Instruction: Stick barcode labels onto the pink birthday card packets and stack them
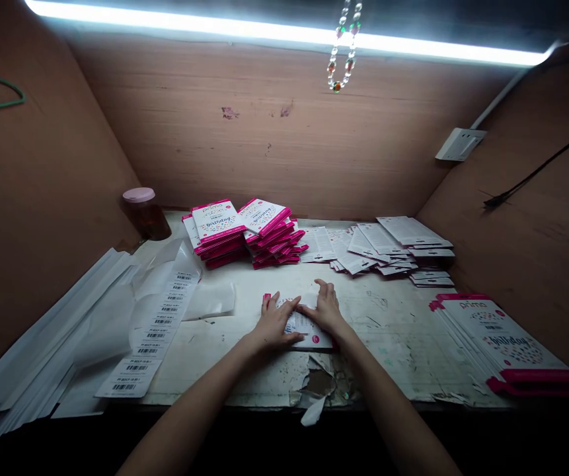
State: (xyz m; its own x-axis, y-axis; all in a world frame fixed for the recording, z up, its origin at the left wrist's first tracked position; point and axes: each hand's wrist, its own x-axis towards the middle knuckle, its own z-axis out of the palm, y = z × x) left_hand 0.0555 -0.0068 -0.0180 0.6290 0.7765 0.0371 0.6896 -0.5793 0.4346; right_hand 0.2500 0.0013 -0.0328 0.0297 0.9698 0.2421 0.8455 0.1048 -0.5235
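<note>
A white and pink birthday packet lies flat on the worn white table, near its front middle. My left hand rests on the packet's left part with its fingers spread. On the upper right part lies my right hand, its fingers apart and bent, the fingertips of the two hands close together. Neither hand is closed round anything. Part of the packet's print is hidden under both hands. To the left, a strip of barcode labels lies over clear backing sheets.
Behind stand stacks of pink-edged packets and a pile of white packets. Larger birthday packets lie at the right. White sheets and a lidded jar are at the left. The table's front edge is torn.
</note>
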